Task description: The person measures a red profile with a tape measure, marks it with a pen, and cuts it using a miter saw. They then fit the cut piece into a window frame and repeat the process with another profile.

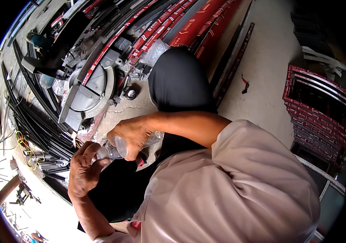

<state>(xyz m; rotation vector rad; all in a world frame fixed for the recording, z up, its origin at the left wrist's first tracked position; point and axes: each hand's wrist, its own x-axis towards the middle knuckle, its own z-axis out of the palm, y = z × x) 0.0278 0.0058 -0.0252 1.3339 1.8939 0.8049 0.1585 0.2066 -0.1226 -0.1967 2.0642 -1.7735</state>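
Note:
In front of my lap, my right hand (131,131) is wrapped round a clear plastic bottle (153,139) lying on its side. The bottle's neck end points left. My left hand (84,167) pinches a whitish, translucent cap (102,153) at that end, thumb below and fingers above. Part of the bottle's body is hidden behind my right hand. Whether the cap is on the neck or off it, I cannot tell.
A mitre saw (90,89) stands on the floor ahead left, a tape measure (130,94) beside it. Long red-wrapped profiles (189,30) lie at the far side, black strips (27,117) at the left. Red-edged frames (314,109) are stacked at the right.

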